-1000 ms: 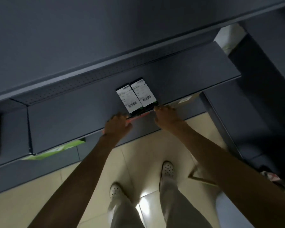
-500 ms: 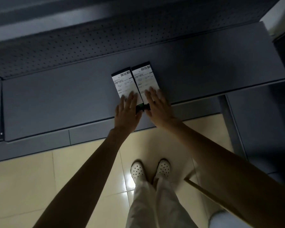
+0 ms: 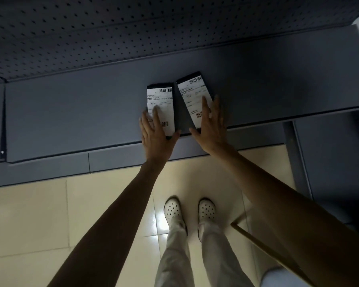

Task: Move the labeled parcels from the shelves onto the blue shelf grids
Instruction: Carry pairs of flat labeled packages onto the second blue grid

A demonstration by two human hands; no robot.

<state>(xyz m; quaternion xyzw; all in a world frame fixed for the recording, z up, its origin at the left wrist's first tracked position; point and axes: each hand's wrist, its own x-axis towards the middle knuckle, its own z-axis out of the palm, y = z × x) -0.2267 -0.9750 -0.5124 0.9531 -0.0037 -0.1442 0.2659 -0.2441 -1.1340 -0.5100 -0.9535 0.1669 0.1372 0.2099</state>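
Left parcel (image 3: 161,100) and right parcel (image 3: 192,94) flat on blue shelf (image 3: 71,112), near front edge, narrow gap between; long axes run away from person, right parcel's far end leaning left
Left hand (image 3: 155,131) on left parcel's near end, right hand (image 3: 211,125) on right parcel's; fingers straight, spread, pressing, not pinching

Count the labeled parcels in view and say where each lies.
2. The left parcel lies flat on the blue shelf near its front edge, under the left hand; the right parcel lies beside it, tilted, under the right hand. No others show.
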